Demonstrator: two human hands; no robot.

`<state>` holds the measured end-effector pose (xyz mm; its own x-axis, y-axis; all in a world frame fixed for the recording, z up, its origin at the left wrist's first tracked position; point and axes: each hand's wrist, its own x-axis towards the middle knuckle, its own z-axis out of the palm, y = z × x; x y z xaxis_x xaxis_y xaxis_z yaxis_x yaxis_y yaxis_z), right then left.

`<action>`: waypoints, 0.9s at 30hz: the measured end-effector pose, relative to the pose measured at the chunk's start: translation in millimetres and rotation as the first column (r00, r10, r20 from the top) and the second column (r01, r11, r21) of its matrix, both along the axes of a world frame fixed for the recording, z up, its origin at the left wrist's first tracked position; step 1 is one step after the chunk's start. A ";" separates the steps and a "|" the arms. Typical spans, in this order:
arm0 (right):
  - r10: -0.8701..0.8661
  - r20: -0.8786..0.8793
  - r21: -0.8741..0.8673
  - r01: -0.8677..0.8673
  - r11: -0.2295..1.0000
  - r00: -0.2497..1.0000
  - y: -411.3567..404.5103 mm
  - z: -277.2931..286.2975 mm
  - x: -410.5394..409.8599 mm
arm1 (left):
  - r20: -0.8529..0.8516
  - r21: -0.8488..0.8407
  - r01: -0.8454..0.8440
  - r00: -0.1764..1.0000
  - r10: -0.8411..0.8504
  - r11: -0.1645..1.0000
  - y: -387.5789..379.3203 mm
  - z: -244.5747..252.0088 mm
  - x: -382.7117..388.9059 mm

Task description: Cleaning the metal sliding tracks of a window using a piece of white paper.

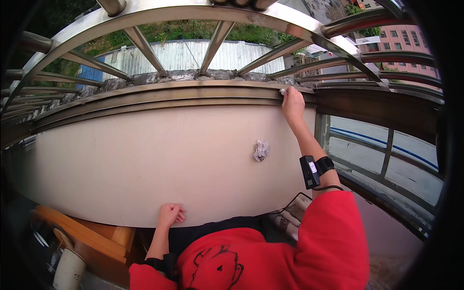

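Observation:
My right hand (294,103) is stretched forward to the far right, at the metal window track (181,95). Its fingers pinch a small wad of white paper or cloth (282,92), mostly hidden by the hand, against the track. A crumpled greyish-white tissue or cloth (261,150) lies on the pale sill board (145,156), short of that hand. Near the board's front edge rests my left hand (172,214), fingers curled in loosely and nothing visible in them.
Stainless-steel window bars (219,47) rise beyond the track. A glazed metal-framed window panel (369,148) stands at the right. At lower left are a wooden chair or furniture piece (87,235) and a pale cylinder (69,268). Patterned fabric (290,221) lies beside my body.

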<state>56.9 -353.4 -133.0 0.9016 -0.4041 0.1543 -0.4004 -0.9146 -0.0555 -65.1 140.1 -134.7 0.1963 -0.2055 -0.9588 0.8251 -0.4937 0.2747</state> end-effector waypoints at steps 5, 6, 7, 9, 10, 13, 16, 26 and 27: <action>0.020 -0.026 0.097 -0.017 0.995 0.999 114.1 0.0 50.1 | -0.038 0.011 -0.033 0.999 0.034 0.999 1.9 -0.9 0.3; 0.004 -0.035 0.097 0.000 0.995 0.999 128.3 0.8 56.8 | -0.032 0.008 -0.029 0.999 0.029 1.000 1.3 -0.6 -0.4; 0.017 -0.033 0.104 -0.013 0.995 0.999 144.5 1.2 65.1 | -0.026 0.005 -0.024 0.999 0.024 1.000 2.6 -0.7 -0.6; 0.094 0.009 0.221 -0.094 0.971 0.996 177.9 3.3 78.8 | -0.024 -0.003 -0.036 0.999 0.035 0.999 4.5 -4.2 -3.8; 0.107 0.009 0.225 -0.106 0.968 0.994 198.8 1.6 89.4 | -0.022 -0.015 -0.032 0.999 0.032 0.999 4.5 -5.2 -5.1; 0.191 0.041 0.301 -0.194 0.934 0.981 262.9 -2.3 119.3 | -0.014 -0.008 0.000 1.000 0.000 1.000 3.7 -3.0 -3.2; 0.212 0.005 0.348 -0.200 0.916 0.977 301.3 2.6 139.8 | -0.003 -0.024 0.017 1.000 -0.017 1.000 2.7 -1.9 -1.6; 0.538 0.247 0.165 -0.582 0.796 0.806 344.8 -11.9 141.4 | 0.001 -0.017 0.024 1.000 -0.024 1.000 5.5 -1.0 -2.4; 0.639 0.110 0.131 -0.649 0.750 0.761 338.9 -5.8 144.7 | 0.021 -0.035 0.024 1.000 -0.023 0.999 4.6 -0.5 -1.7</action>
